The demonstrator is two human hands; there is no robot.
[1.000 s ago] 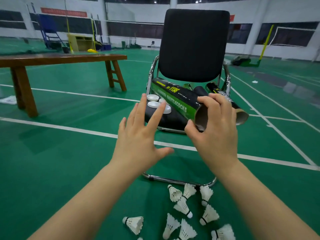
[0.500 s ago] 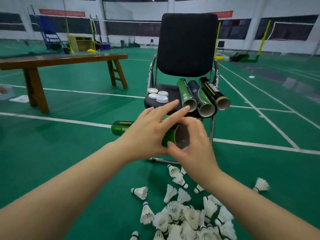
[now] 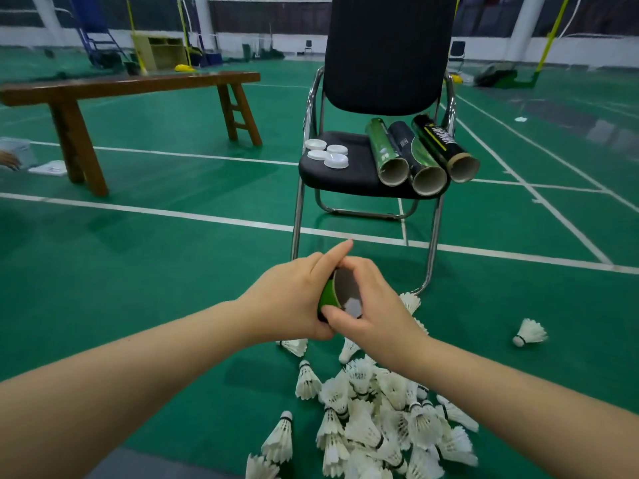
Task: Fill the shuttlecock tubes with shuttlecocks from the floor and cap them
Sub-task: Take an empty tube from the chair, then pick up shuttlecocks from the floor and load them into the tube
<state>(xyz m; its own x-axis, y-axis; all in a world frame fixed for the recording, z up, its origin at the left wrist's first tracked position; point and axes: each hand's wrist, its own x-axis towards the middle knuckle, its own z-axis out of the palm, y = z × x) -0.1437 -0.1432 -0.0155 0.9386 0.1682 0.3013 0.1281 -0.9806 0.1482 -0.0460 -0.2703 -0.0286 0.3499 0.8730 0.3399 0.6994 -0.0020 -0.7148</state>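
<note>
The heap of shuttlecocks [image 3: 377, 423] lay on the floor [image 3: 138, 271] right below my arms, feathers tangled over one another, with one stray shuttlecock [image 3: 529, 331] well apart to the right. Just above that heap I had the green tube [image 3: 328, 295] gripped in both hands: my left hand [image 3: 294, 299] was wrapped around its body and my right hand [image 3: 373, 312] was curled over the open mouth, thumb on the rim. Something white showed inside the bore; I could not tell whether it was a cork or the far-end cap. The risk I judged nearest was squeezing the cardboard rim out of round, which would make a cap seat badly later. Grabbing from the tangle could also bend feathers, or bring up two birds at once, and a shuttlecock fed in skirt-first would jam. Beyond my hands stood the chair [image 3: 387, 57], its legs right by the heap, so a knock could roll the three open tubes [image 3: 422, 153] off the front right edge of the seat, where their mouths already overhung. The four white caps [image 3: 326, 153] sat loose near the seat's left edge and could slide off just as easily. A wooden bench [image 3: 131, 84] stood further off to the left.
</note>
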